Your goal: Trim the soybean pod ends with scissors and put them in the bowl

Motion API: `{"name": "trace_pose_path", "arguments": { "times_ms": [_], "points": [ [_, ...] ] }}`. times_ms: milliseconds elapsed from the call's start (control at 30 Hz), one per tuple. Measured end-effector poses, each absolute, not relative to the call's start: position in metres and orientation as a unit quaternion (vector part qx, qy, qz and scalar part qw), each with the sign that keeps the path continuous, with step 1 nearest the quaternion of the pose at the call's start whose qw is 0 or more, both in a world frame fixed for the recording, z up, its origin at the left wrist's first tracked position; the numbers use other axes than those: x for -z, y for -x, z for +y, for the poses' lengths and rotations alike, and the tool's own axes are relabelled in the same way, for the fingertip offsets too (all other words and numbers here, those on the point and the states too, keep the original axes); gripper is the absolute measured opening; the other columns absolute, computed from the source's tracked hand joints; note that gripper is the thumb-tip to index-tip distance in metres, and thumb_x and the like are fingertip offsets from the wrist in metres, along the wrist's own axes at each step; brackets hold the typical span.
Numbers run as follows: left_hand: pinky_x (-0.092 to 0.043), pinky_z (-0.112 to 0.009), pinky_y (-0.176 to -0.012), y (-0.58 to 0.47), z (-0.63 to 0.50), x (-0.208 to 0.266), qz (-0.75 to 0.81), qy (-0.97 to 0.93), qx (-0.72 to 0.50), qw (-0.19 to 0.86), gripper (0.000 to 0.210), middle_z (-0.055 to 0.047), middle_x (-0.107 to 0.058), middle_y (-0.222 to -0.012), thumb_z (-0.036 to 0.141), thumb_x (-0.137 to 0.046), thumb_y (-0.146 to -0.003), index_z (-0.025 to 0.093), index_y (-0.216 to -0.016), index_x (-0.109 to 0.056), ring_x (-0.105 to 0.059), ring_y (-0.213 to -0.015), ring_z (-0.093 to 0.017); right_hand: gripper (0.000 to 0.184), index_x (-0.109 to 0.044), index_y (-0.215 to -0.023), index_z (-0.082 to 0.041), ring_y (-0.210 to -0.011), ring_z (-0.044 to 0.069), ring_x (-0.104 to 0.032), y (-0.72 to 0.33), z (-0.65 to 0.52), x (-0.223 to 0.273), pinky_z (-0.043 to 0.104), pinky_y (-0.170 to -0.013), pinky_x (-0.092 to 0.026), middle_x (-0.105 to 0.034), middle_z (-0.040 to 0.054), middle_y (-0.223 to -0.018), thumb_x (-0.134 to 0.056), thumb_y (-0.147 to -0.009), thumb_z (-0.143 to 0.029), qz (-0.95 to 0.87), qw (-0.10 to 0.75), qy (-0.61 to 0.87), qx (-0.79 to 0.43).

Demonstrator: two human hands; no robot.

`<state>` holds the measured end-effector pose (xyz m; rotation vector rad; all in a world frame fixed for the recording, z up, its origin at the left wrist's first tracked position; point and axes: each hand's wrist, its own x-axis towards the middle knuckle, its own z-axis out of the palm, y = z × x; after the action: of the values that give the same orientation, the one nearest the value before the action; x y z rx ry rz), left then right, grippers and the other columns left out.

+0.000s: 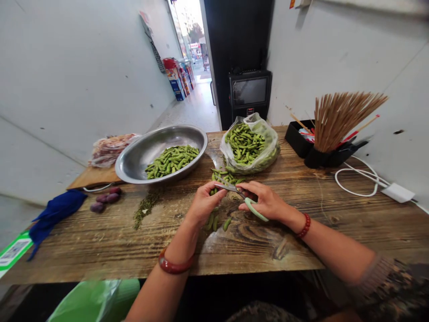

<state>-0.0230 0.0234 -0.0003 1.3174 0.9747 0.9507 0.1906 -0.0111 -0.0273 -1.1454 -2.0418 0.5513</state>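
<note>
Pinched between the fingers of my left hand (pixel 205 203) is a green edamame pod (pixel 212 192), partly hidden by them. My right hand (pixel 264 202) grips a pair of scissors (pixel 256 210) with pale green handles, and their blades reach to the pod at my left fingertips. A few loose pods (pixel 227 223) lie on the wood just below my hands, with more right behind the blades. Beyond them stands a clear plastic bag (pixel 273 150) full of pods. To its left, a wide steel basin (pixel 134 158) holds a heap of pods.
Small trimmings (pixel 144 210) and several purple plums (pixel 98 206) lie on the wooden table (pixel 127 250) at left, near a blue cloth (pixel 60 208). Wooden skewers (pixel 338 120) stand in a black holder at right, by a white cable (pixel 338 181). A green bin (pixel 80 304) stands below.
</note>
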Motion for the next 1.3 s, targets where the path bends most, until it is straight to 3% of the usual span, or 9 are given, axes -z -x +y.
{"name": "trace_pose_path", "arguments": {
  "times_ms": [267,500,800,1000,1300],
  "points": [
    [-0.026,-0.021,-0.046,0.0224,0.0217,-0.0018,0.422,-0.584,-0.398,0.568,0.024,0.004,-0.053,-0.062,0.033,-0.075,-0.068,0.014,-0.081,-0.069,-0.035,-0.048,-0.005,0.056,-0.055,-0.126,-0.018,-0.076,0.016,-0.057,-0.1909,-0.0122,0.0266,0.028,-0.069,-0.047,-0.060,0.0048,-0.090,-0.072,-0.077,-0.038,-0.800,0.359,0.434,-0.207],
    [-0.033,-0.020,-0.051,0.0219,0.0217,-0.0041,0.418,-0.598,-0.403,0.553,0.022,-0.002,-0.061,-0.070,0.032,-0.074,-0.067,0.014,-0.080,-0.070,-0.046,-0.058,-0.009,0.052,-0.058,-0.123,-0.019,-0.071,0.014,-0.055,-0.1916,-0.0108,0.0274,0.026,-0.066,-0.045,-0.061,0.0040,-0.086,-0.072,-0.078,-0.040,-0.803,0.366,0.427,-0.197],
    [-0.023,-0.018,-0.042,0.0240,0.0244,-0.0032,0.413,-0.550,-0.408,0.600,0.019,0.007,-0.046,-0.052,0.028,-0.071,-0.071,0.016,-0.079,-0.059,-0.034,-0.042,-0.005,0.049,-0.061,-0.119,-0.017,-0.073,0.016,-0.059,-0.1923,-0.0077,0.0298,0.028,-0.070,-0.048,-0.066,0.0060,-0.088,-0.072,-0.078,-0.041,-0.789,0.381,0.439,-0.199],
    [-0.023,-0.014,-0.039,0.0261,0.0262,-0.0071,0.393,-0.488,-0.434,0.648,0.023,0.001,-0.061,-0.069,0.026,-0.071,-0.070,0.016,-0.083,-0.055,-0.040,-0.045,-0.004,0.053,-0.058,-0.123,-0.019,-0.071,0.015,-0.056,-0.1932,-0.0070,0.0294,0.028,-0.066,-0.047,-0.060,0.0030,-0.082,-0.072,-0.077,-0.040,-0.781,0.380,0.459,-0.185],
    [-0.024,-0.014,-0.040,0.0260,0.0260,-0.0050,0.391,-0.489,-0.432,0.649,0.025,0.000,-0.063,-0.067,0.026,-0.075,-0.068,0.014,-0.085,-0.061,-0.040,-0.045,-0.003,0.057,-0.053,-0.128,-0.020,-0.078,0.016,-0.058,-0.1910,-0.0115,0.0265,0.029,-0.071,-0.049,-0.060,0.0052,-0.092,-0.072,-0.078,-0.040,-0.799,0.365,0.441,-0.183]
  ]
}}
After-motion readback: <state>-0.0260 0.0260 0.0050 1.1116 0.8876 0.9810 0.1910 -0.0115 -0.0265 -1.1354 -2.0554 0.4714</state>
